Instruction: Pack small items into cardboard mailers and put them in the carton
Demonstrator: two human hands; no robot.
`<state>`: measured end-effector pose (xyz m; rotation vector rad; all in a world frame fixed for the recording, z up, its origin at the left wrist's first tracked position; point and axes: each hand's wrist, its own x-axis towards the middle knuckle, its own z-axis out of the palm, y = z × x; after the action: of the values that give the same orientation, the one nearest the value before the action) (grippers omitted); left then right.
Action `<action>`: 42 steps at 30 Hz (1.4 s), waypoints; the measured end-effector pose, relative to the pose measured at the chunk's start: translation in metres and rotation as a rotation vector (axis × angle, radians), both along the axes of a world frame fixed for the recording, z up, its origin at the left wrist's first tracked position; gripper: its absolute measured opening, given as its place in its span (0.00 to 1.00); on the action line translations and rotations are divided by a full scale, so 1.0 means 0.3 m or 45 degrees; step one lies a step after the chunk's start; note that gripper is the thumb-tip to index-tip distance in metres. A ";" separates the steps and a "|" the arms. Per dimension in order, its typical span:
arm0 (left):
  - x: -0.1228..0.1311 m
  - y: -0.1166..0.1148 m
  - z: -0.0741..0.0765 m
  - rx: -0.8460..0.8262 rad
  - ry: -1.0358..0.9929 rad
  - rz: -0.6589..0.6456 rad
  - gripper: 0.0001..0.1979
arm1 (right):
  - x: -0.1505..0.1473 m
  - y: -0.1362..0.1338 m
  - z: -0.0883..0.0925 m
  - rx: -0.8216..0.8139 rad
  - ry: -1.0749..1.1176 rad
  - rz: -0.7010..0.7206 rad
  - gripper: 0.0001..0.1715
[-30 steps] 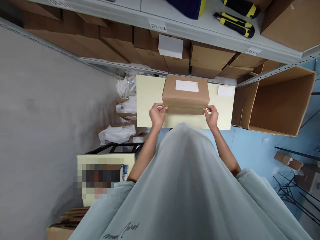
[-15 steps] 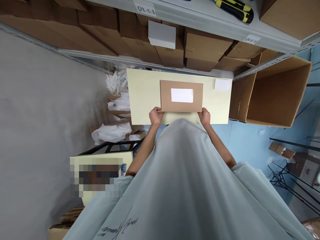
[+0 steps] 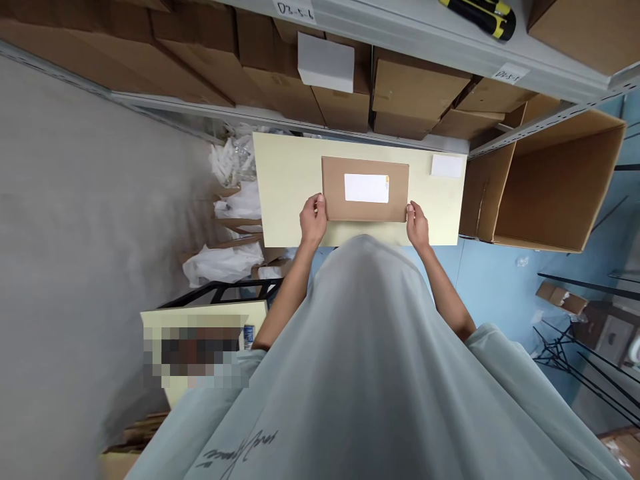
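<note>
A flat brown cardboard box [image 3: 333, 190] with a white label [image 3: 367, 188] on its top is at the middle of the pale yellow table [image 3: 287, 180]. My left hand [image 3: 313, 219] is at the left edge of the box, its fingers closed against that side near the front corner. On the opposite side, my right hand [image 3: 417, 225] grips the right edge the same way. The undersides of my fingers are partly hidden. To the right of the box, a small white paper [image 3: 447, 166] lies on the table.
Above the table's far side runs a metal shelf [image 3: 415, 50] with cardboard boxes and a yellow-black tool [image 3: 483, 17]. A large open carton [image 3: 555, 187] stands at the right. White-wrapped items [image 3: 225, 263] are stacked at the left, beside a grey wall [image 3: 100, 200].
My hands have slid from the front corners of the box up along its left and right sides. The box itself stays in about the same place.
</note>
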<state>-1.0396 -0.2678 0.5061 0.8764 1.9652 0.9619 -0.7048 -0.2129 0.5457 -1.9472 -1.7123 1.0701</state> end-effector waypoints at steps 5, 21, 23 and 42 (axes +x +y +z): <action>0.051 0.052 -0.010 -0.028 0.072 0.065 0.21 | -0.073 -0.008 -0.039 -0.101 -0.072 0.072 0.49; 0.065 0.041 -0.046 -0.022 0.044 0.123 0.24 | -0.090 -0.027 -0.064 -0.122 -0.065 -0.004 0.47; 0.066 0.039 -0.045 -0.021 0.042 0.124 0.23 | -0.091 -0.028 -0.062 -0.125 -0.063 -0.005 0.47; 0.065 0.043 -0.056 -0.041 0.025 0.151 0.18 | -0.088 -0.028 -0.060 -0.107 -0.051 0.023 0.44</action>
<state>-1.0201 -0.2547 0.4894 0.7609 2.0627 0.9893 -0.7311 -0.2213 0.5275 -2.0204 -1.7352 1.1342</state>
